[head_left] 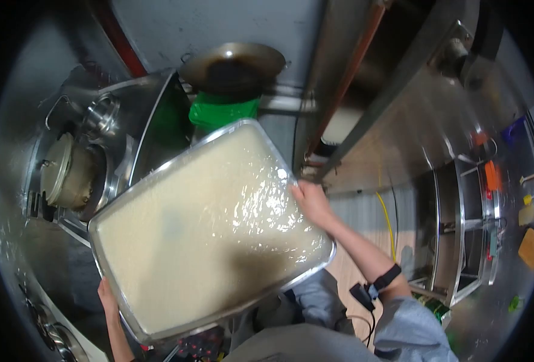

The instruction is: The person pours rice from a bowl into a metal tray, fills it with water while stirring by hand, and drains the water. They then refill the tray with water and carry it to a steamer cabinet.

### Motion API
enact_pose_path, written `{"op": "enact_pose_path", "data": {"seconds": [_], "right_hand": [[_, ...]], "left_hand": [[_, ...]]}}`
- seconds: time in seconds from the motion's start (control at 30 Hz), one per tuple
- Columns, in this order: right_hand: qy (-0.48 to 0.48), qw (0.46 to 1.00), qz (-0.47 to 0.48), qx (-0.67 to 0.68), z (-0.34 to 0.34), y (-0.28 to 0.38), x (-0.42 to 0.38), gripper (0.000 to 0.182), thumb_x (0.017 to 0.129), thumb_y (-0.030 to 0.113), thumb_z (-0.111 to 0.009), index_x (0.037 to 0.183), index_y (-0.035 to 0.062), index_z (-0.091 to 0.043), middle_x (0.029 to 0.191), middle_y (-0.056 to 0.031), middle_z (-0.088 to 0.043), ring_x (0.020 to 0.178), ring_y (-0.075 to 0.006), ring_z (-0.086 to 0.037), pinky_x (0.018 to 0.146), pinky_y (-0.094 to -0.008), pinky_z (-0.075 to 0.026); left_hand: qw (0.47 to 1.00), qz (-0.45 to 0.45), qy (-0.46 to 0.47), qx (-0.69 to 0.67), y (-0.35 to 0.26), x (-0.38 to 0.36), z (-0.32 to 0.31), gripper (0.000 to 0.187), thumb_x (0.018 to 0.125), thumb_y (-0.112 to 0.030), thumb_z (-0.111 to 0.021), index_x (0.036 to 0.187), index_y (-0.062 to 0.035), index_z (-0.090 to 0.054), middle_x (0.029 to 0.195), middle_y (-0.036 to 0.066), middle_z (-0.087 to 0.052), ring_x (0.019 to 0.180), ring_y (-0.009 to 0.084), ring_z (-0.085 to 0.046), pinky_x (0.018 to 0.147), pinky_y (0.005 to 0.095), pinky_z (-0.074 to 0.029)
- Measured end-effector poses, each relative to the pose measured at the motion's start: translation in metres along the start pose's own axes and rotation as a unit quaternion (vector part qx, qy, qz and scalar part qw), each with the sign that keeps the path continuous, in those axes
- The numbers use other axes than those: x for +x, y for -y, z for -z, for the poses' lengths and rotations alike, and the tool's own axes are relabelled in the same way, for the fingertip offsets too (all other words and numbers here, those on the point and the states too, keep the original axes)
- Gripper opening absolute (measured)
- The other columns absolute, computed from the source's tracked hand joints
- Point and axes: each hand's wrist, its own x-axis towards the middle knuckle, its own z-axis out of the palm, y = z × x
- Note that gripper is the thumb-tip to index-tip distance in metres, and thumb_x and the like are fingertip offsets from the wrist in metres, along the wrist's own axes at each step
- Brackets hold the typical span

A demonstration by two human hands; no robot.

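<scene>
A large rectangular metal tray (216, 134) spans the middle of the head view, held up in front of my body and turned at an angle. Pale cream-coloured liquid (176, 241) with a shiny, rippled surface fills it. My right hand (312, 202) grips the tray's right short side, the thumb over the rim and the other fingers hidden below. At the opposite short side, my left hand (106, 295) holds the rim near the lower left corner, with most of its fingers out of sight under the tray.
A lidded pot (68, 172) and a steel bowl (101, 114) stand at left. Beyond the tray are a wok (234, 66) and a green basket (225, 111). A metal rack (460, 229) stands at right, and a yellow cable (389, 223) runs along the floor.
</scene>
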Motion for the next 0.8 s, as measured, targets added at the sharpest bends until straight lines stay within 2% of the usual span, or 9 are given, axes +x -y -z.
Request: {"op": "enact_pose_path", "data": {"seconds": [0.1,0.27,0.4,0.5,0.57,0.67,0.73,0.8], "right_hand": [[0.0,1.0,0.011,-0.009,0.013,0.003,0.016,0.038,0.086,0.027,-0.047,0.074,-0.008,-0.053,0.074,-0.0293,-0.054,0.074,-0.0443,-0.054,0.065,-0.045,-0.042],[-0.028,0.996,0.05,-0.069,0.035,0.016,0.035,0.041,0.085,0.029,-0.047,0.074,-0.0098,-0.054,0.075,-0.0297,-0.055,0.075,-0.0436,-0.055,0.068,-0.0446,-0.043],[-0.028,0.997,0.023,-0.067,0.048,0.027,0.05,0.041,0.085,0.029,-0.048,0.076,-0.0103,-0.056,0.076,-0.0302,-0.055,0.078,-0.0431,-0.055,0.07,-0.0445,-0.043],[-0.032,0.996,0.039,-0.068,0.055,0.031,0.063,0.041,0.087,0.03,-0.046,0.078,-0.009,-0.056,0.072,-0.0266,-0.057,0.071,-0.0394,-0.057,0.067,-0.041,-0.044],[-0.025,0.998,0.019,-0.058,0.061,0.037,0.071,0.041,0.084,0.029,-0.046,0.079,-0.0096,-0.058,0.081,-0.0297,-0.057,0.082,-0.0422,-0.056,0.074,-0.0443,-0.044],[-0.036,0.996,0.027,-0.079,0.062,0.036,0.091,0.042,0.084,0.031,-0.046,0.081,-0.0086,-0.059,0.084,-0.0291,-0.057,0.085,-0.042,-0.056,0.076,-0.0444,-0.044],[-0.029,0.997,0.018,-0.07,0.065,0.038,0.102,0.042,0.084,0.031,-0.046,0.082,-0.0083,-0.06,0.086,-0.0287,-0.058,0.086,-0.0417,-0.056,0.078,-0.0442,-0.044],[-0.026,0.998,0.015,-0.058,0.07,0.042,0.11,0.04,0.083,0.03,-0.046,0.087,-0.0077,-0.06,0.088,-0.0288,-0.058,0.088,-0.0415,-0.056,0.08,-0.0433,-0.044]], "left_hand": [[0.999,0.027,-0.001,-0.029,-0.011,0.011,-0.015,0.041,0.094,-0.03,-0.037,0.101,0.0054,-0.056,0.091,0.006,-0.06,0.081,0.0121,-0.053,0.074,0.0246,-0.041],[0.999,0.018,0.008,-0.043,-0.028,0.041,-0.018,0.041,0.094,-0.031,-0.039,0.101,0.0044,-0.057,0.091,0.006,-0.06,0.081,0.0126,-0.053,0.075,0.0246,-0.041],[0.998,0.017,0.04,-0.053,-0.037,0.078,-0.009,0.041,0.094,-0.032,-0.04,0.1,0.0039,-0.058,0.092,0.006,-0.061,0.083,0.0127,-0.054,0.076,0.0252,-0.041],[0.998,0.005,0.05,-0.044,-0.055,0.091,-0.015,0.041,0.093,-0.032,-0.04,0.099,0.0038,-0.059,0.093,0.006,-0.061,0.084,0.0126,-0.054,0.076,0.0254,-0.041],[0.999,-0.012,0.045,-0.027,-0.064,0.104,-0.017,0.041,0.093,-0.032,-0.04,0.099,0.0038,-0.059,0.094,0.007,-0.061,0.084,0.0126,-0.054,0.077,0.0253,-0.041],[0.998,-0.041,0.037,-0.008,-0.079,0.121,-0.019,0.041,0.093,-0.032,-0.041,0.103,0.0045,-0.058,0.096,0.007,-0.061,0.086,0.0139,-0.055,0.079,0.0256,-0.041],[0.999,-0.016,0.031,-0.021,-0.096,0.122,-0.026,0.043,0.093,-0.032,-0.041,0.107,0.0055,-0.055,0.102,0.009,-0.06,0.09,0.0157,-0.054,0.082,0.0266,-0.04],[0.998,-0.026,0.044,-0.029,-0.084,0.143,-0.024,0.043,0.093,-0.032,-0.041,0.109,0.0058,-0.054,0.104,0.01,-0.059,0.092,0.0168,-0.054,0.083,0.0275,-0.04]]}}
